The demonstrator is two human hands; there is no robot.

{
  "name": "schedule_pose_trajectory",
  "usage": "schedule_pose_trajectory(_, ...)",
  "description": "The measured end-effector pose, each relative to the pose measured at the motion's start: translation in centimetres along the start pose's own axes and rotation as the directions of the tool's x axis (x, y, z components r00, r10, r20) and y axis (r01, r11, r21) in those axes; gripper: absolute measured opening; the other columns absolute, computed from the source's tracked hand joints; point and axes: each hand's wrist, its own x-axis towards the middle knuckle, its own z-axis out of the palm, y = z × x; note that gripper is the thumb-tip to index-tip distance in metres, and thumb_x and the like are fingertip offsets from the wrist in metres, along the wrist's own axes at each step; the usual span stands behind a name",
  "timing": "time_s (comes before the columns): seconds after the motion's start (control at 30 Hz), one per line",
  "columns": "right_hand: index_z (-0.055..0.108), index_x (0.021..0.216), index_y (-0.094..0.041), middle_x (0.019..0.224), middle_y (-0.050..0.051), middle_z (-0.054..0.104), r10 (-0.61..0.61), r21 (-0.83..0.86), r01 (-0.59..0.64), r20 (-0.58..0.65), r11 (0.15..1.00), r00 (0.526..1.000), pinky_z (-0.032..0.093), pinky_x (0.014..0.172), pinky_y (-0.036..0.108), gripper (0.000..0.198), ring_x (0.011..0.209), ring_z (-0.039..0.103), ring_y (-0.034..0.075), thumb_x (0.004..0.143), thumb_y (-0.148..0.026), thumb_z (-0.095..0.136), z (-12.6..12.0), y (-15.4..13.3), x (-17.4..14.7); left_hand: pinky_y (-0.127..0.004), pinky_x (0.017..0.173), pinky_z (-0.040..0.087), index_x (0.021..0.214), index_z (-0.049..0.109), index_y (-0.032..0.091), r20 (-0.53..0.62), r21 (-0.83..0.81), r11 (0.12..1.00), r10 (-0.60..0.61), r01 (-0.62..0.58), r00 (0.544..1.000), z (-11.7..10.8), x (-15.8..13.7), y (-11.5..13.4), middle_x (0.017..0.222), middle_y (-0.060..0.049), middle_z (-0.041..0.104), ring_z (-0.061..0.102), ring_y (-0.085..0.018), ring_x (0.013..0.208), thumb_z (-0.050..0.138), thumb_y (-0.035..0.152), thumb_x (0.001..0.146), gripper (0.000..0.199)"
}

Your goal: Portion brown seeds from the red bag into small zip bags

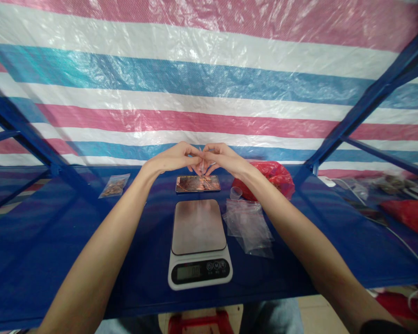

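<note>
Out over the far part of the blue shelf, my left hand [184, 158] and my right hand [221, 157] meet with fingers pinched together. Between them is a small clear plastic bag [202, 165], partly hidden by the fingers; its contents are too small to make out. Just below the hands lies a phone [198, 184] with a lit picture on its screen. Nearer to me stands a white kitchen scale [199, 227] with a bare metal plate and a display that seems to read zero.
Clear zip bags [249, 227] lie in a pile right of the scale, with a small clear cup [236, 193] and a red plastic bag [273, 181] behind. A filled zip bag [114, 185] lies at left. Blue metal posts [355, 102] and striped sheeting [195, 79] enclose the shelf.
</note>
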Motion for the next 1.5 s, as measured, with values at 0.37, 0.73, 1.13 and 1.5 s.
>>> schedule_pose_trajectory(0.37, 0.062, 0.085, -0.018, 0.077, 0.007, 0.077, -0.008, -0.047, 0.009, 0.024, 0.999, 1.000, 0.063, 0.062, 0.028, 0.047, 0.069, 0.075, 0.018, 0.087, -0.063, 0.075, 0.3, 0.3, 0.2, -0.027, 0.070, 0.058, 0.083, 0.083, 0.018, -0.016, 0.002, 1.000, -0.008, 0.008, 1.000, -0.1, 0.1, -0.3, 0.080, -0.006, 0.080, 0.076, -0.018, 0.075, 0.067, 0.019, 0.082, 0.015)
schedule_pose_trajectory(0.73, 0.064, 0.083, -0.018, 0.069, 0.003, 0.070, -0.010, -0.217, 0.003, -0.033, 0.976, 0.999, 0.054, 0.052, 0.023, 0.015, 0.059, 0.068, 0.014, 0.094, -0.028, 0.064, 0.0, 0.7, 0.4, -0.023, 0.055, 0.043, 0.068, 0.076, 0.016, -0.108, 0.209, 0.977, -0.011, 0.033, 0.994, 0.5, 0.1, 0.2, 0.064, -0.004, 0.072, 0.065, -0.014, 0.058, 0.058, 0.022, 0.081, 0.023)
schedule_pose_trajectory(1.13, 0.057, 0.078, -0.020, 0.076, 0.003, 0.071, -0.028, -0.731, -0.217, -0.307, 0.647, 0.951, 0.043, 0.059, 0.027, 0.012, 0.064, 0.065, 0.016, 0.087, -0.022, 0.065, 0.7, -0.4, -0.1, -0.028, 0.057, 0.032, 0.058, 0.066, 0.016, -0.255, 0.443, 0.881, -0.052, 0.164, 0.966, 1.0, 0.4, 0.8, 0.055, -0.001, 0.060, 0.050, -0.012, 0.056, 0.060, 0.025, 0.077, 0.022)
schedule_pose_trajectory(1.5, 0.053, 0.099, -0.024, 0.069, -0.006, 0.062, -0.050, -0.238, -0.021, -0.290, 0.971, 0.956, 0.041, 0.050, 0.021, 0.031, 0.058, 0.055, 0.012, 0.084, -0.032, 0.078, -0.5, 0.5, 0.7, -0.025, 0.052, 0.029, 0.049, 0.051, 0.018, -0.434, 0.389, 0.915, 0.079, 0.107, 0.898, 0.7, 0.3, 1.3, 0.048, 0.002, 0.048, 0.044, -0.010, 0.052, 0.060, 0.025, 0.075, 0.029)
